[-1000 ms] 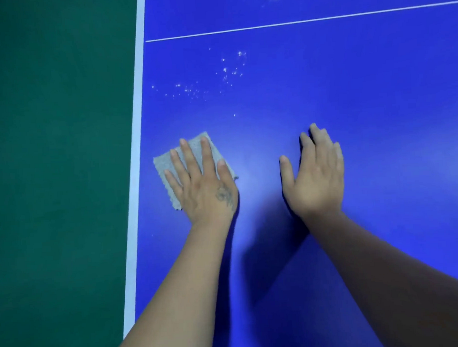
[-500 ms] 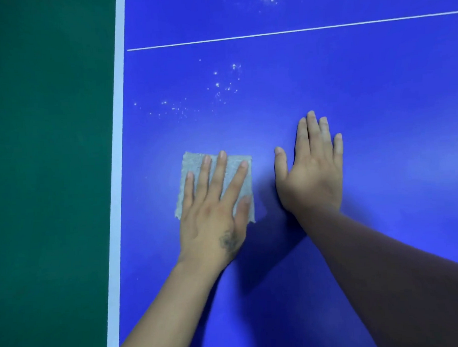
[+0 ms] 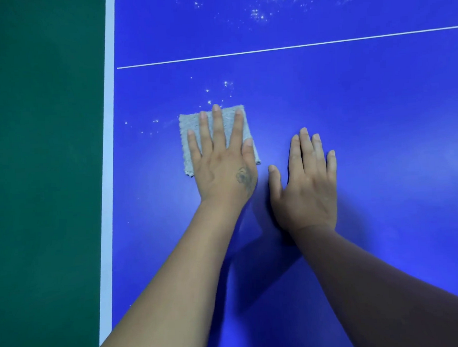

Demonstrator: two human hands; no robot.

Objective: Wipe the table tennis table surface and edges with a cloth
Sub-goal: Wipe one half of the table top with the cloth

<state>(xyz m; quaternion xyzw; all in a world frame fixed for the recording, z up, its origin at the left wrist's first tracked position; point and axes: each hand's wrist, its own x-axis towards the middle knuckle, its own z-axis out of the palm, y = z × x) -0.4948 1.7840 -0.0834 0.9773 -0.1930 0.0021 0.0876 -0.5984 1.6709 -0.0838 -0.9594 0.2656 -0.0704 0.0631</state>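
Note:
The blue table tennis table (image 3: 351, 115) fills most of the head view, with a white edge stripe (image 3: 108, 178) along its left side and a thin white line (image 3: 296, 46) across the far part. My left hand (image 3: 222, 160) lies flat, fingers spread, pressing a small grey cloth (image 3: 188, 138) onto the surface. The cloth's far edge touches a patch of white specks (image 3: 219, 95). My right hand (image 3: 306, 185) rests flat on the bare table just right of the left hand, holding nothing.
Green floor (image 3: 44, 168) lies beyond the table's left edge. More white specks (image 3: 268, 6) are scattered past the thin white line at the top. A few specks (image 3: 147, 124) sit left of the cloth near the edge stripe.
My left hand has slid the cloth away from me into the near specks, after first moving it right from the edge stripe. My right hand stayed planted on the table.

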